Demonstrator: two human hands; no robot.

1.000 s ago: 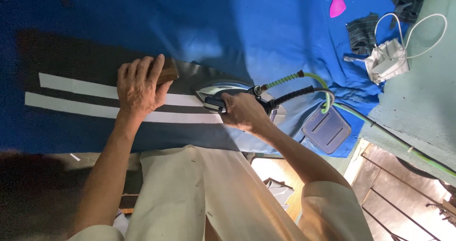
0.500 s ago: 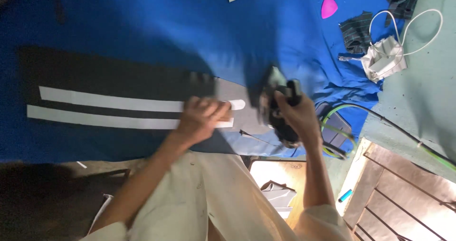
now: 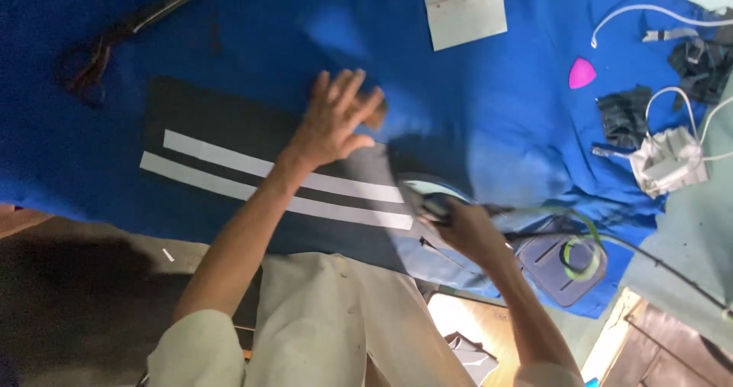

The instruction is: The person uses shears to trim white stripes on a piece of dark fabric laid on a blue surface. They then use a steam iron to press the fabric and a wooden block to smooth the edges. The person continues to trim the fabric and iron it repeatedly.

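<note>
— Where does the striped panel (image 3: 252, 166) lie?
— Flat on the cloth-covered surface (image 3: 496, 112); the left hand (image 3: 334, 121) rests on its far edge, the iron (image 3: 427, 198) at its right end.
— And the scissors (image 3: 114, 32)?
— Beyond its left end, well apart.

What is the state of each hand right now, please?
Left hand: open, fingers spread, flat on the dark fabric piece.
Right hand: closed around the handle of the iron.

Left hand (image 3: 332, 120) is spread flat on the dark fabric (image 3: 229, 127) with two white stripes (image 3: 259, 185) on the blue counter (image 3: 473, 112), while the right hand (image 3: 466, 230) grips the iron (image 3: 427, 196), scissors (image 3: 122, 36) off to the side.
</note>
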